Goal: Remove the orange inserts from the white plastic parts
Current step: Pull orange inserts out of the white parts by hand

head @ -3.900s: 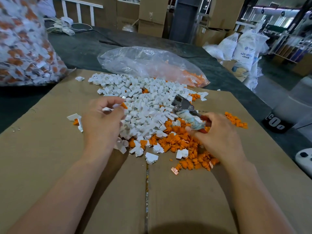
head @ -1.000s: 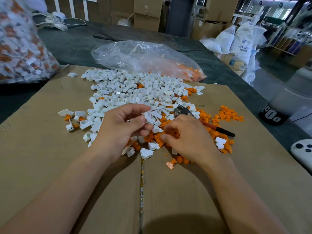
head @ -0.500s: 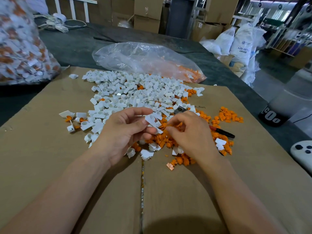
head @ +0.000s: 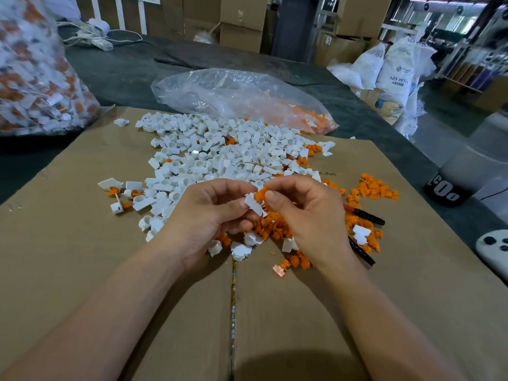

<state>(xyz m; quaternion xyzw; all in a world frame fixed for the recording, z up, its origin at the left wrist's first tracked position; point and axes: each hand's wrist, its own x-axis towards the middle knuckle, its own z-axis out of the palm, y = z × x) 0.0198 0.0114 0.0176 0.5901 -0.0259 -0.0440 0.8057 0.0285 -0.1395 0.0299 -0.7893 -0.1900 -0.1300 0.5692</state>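
Note:
My left hand (head: 204,215) pinches a white plastic part (head: 254,205) between thumb and fingers, just above the cardboard. My right hand (head: 308,215) pinches the orange insert (head: 259,194) sticking out of the top of that part. A wide pile of white parts (head: 220,155) spreads behind both hands. Loose orange inserts (head: 270,229) lie heaped under and right of my hands, with a smaller heap of orange inserts (head: 375,188) farther right. Pliers with red and black handles (head: 362,215) lie on the cardboard by my right wrist, partly hidden by the hand.
A flat cardboard sheet (head: 110,270) covers the dark table. A clear bag with orange inserts (head: 239,97) lies behind the pile. A big bag of unsorted parts (head: 35,78) stands at the far left. A white device (head: 494,248) sits at the right edge.
My right hand put the pliers down on the cardboard and came to the part in my left hand. Both hands rose slightly, and the right fingers now grip the orange insert.

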